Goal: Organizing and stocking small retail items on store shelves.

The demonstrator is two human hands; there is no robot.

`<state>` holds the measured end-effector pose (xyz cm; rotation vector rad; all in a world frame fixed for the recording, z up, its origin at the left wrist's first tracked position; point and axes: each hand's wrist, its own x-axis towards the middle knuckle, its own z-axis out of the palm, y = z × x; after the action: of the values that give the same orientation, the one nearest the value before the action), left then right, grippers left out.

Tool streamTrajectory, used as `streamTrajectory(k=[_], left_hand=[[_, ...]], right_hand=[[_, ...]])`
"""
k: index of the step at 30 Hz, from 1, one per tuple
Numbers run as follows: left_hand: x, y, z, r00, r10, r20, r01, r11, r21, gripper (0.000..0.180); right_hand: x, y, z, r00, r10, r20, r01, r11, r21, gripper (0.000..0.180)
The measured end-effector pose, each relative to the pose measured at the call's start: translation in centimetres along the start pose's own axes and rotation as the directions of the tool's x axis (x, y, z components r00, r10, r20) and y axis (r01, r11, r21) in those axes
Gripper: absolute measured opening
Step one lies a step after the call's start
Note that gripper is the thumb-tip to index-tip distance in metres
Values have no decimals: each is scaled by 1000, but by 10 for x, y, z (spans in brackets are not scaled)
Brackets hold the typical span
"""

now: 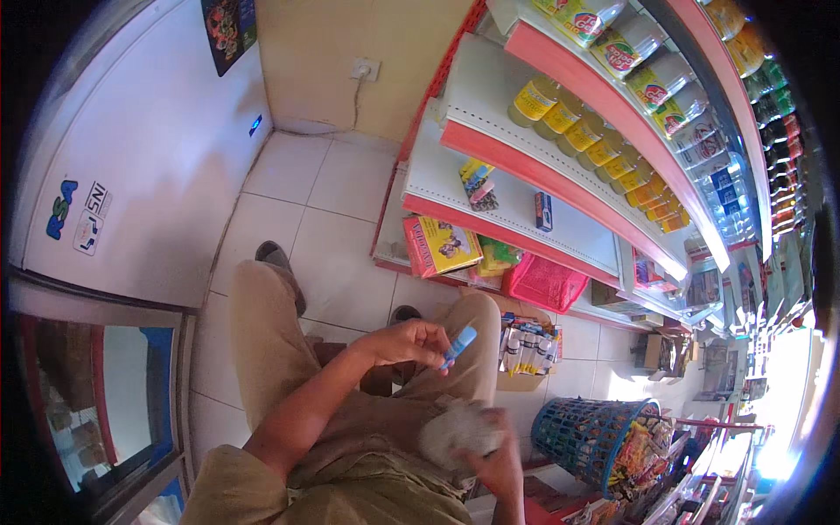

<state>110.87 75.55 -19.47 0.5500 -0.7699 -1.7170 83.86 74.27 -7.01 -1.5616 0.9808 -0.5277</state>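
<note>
My left hand (409, 343) is closed on a small light-blue item (460, 345), box-like or tube-like, held upright over my right thigh. Its exact kind cannot be made out. A crumpled greyish-white cloth (455, 436) is in my right hand (495, 451), low by my lap; the fingers are partly hidden behind it and slightly blurred. Just beyond my right knee, an open cardboard box (523, 380) on the floor holds several white tubes (528, 350) with dark caps and some colourful cartons.
Shelves with pink edges (560, 234) carry yellow bottles (577, 133) and a small dark-blue box (543, 211). Below sit a pink basket (548, 282) and a yellow-red box (444, 248). A blue basket (582, 437) of packets stands right. A white appliance (149, 157) bounds the left.
</note>
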Motion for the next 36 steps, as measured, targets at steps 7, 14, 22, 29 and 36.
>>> streamTrajectory(k=[7, 14, 22, 29, 36], left_hand=[[7, 0, 2, 985, 47, -168, -61, 995, -80, 22], [18, -7, 5, 965, 120, -235, -103, 991, 84, 28], [17, 7, -8, 763, 135, -632, -74, 990, 122, 17], [18, 8, -15, 794, 137, -593, -80, 989, 121, 16], [18, 14, -18, 773, 154, -616, -34, 979, 202, 14]], right_hand=[[35, -23, 7, 945, 123, 304, 45, 870, -491, 48], [124, 8, 44, 996, -34, 83, 51, 975, -216, 26], [272, 43, 61, 997, -73, -32, 73, 997, 21, 27], [421, 64, 66, 886, -437, -158, 140, 577, -805, 78], [438, 66, 66, 885, -442, -144, 146, 559, -816, 80]])
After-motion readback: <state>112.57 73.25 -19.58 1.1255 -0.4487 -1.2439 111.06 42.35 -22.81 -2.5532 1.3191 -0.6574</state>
